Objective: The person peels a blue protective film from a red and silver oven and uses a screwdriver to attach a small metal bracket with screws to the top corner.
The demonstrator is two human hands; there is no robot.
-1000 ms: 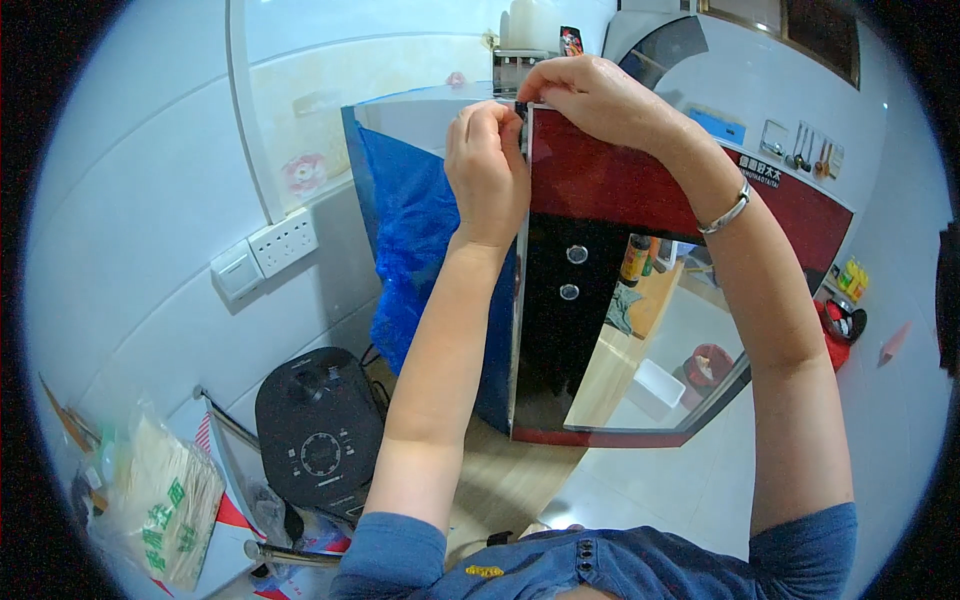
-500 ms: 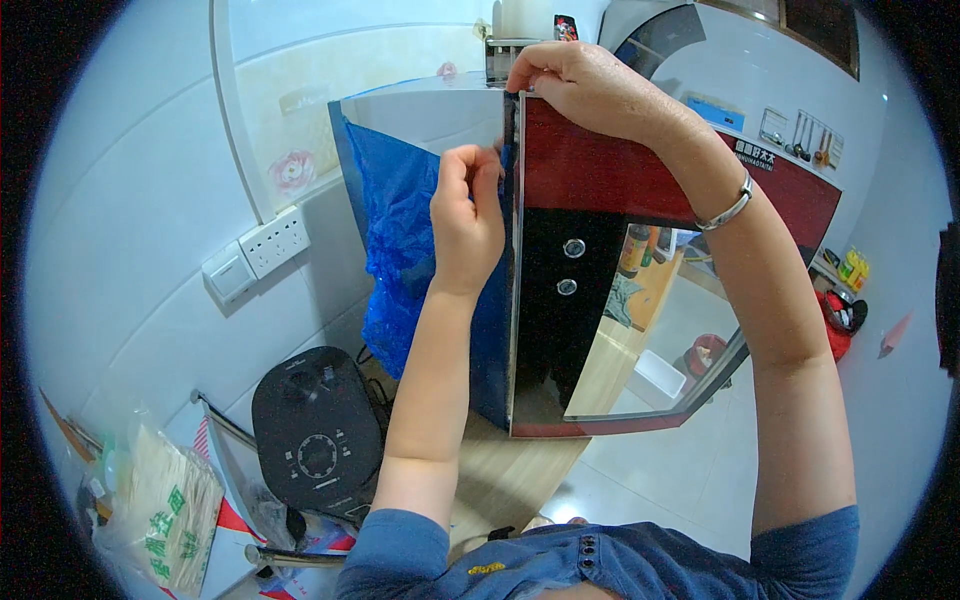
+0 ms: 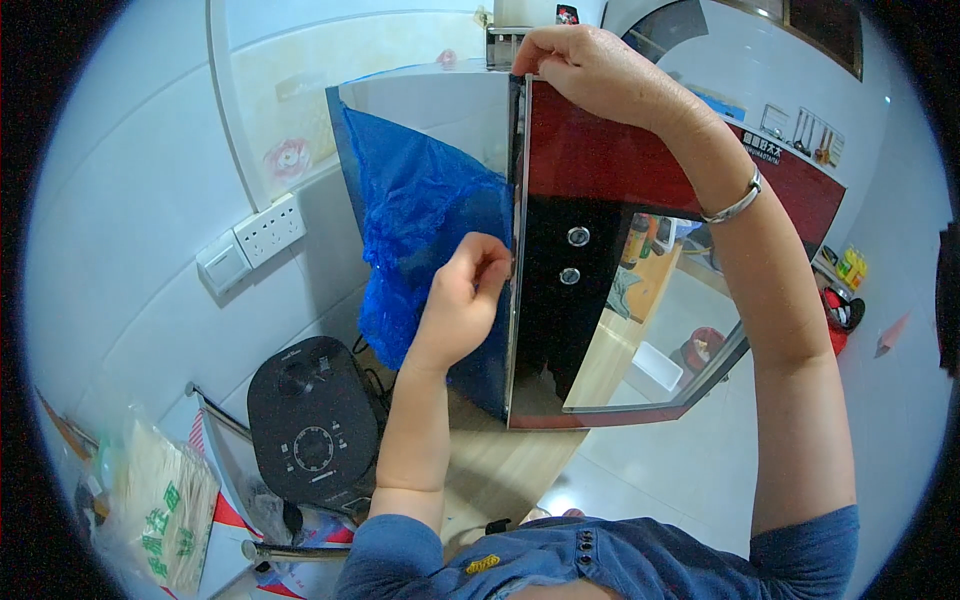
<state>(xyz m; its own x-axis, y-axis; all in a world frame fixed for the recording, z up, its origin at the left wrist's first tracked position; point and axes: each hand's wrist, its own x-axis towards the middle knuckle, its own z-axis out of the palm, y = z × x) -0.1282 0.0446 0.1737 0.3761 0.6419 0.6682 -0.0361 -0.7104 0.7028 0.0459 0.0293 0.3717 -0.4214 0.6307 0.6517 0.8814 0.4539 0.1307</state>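
Observation:
A tall appliance [image 3: 610,160] stands upright before me, its front dark red and black glass with two round metal knobs and a mirror-like pane. Crinkled blue plastic film [image 3: 415,165] covers much of its left metal side and hangs loose in a bunch lower left; a strip of bare metal shows along the top. At the top corner, where front and side meet, my right hand [image 3: 590,80] grips with bent fingers. Lower on that same vertical edge, my left hand [image 3: 462,300] is closed, thumb against curled fingers; whatever lies between them is hidden.
A black induction cooker [image 3: 315,420] leans at the lower left, beside a metal rack bar and a clear bag of wooden sticks [image 3: 165,500]. Wall sockets [image 3: 270,228] are at left. Wooden table top [image 3: 500,470] shows below the appliance; utensils [image 3: 815,140] hang far right.
My left hand has moved down along the appliance's edge. More of the blue film on the side now shows. The right hand keeps its place at the top corner.

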